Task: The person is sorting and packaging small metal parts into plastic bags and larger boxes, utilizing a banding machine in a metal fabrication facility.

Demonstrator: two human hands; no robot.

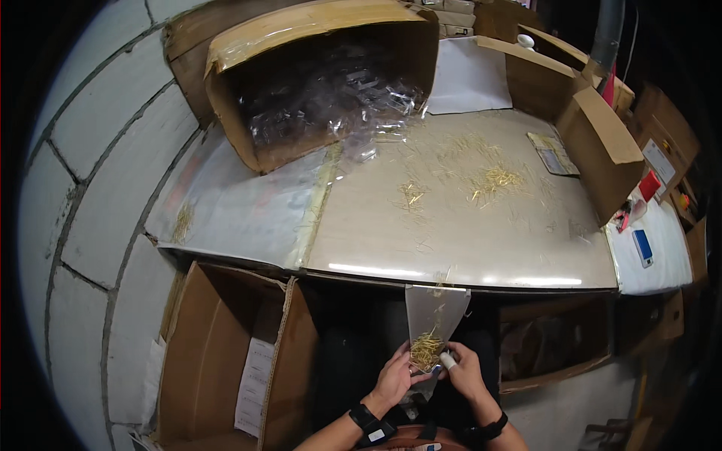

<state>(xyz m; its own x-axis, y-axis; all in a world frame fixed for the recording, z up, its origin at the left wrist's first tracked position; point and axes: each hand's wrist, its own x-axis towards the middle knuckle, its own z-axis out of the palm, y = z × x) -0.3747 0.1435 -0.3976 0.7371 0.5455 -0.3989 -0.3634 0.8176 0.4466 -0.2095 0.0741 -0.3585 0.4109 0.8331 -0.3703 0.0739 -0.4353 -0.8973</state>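
A grey tapering chute point(440, 308) hangs from the table's front edge toward my lap, with a heap of thin gold-coloured metal pins point(426, 350) in its narrow lower end. My left hand point(392, 382) curls around the left of that lower end, fingers closed on a clear plastic package point(427, 385) just beneath it. On the other side is my right hand point(466, 373), its fingers bent at the chute's right edge; one digit has a white wrapping point(448, 361). What the right fingertips pinch, if anything, is too small to make out.
Loose pins point(496, 184) lie scattered on the table point(361, 233). A cardboard box point(323, 19) of clear plastic packages lies on its side at the back left. Open cartons point(203, 361) stand below the table. At right are cardboard panels point(602, 143) and a blue device point(642, 246).
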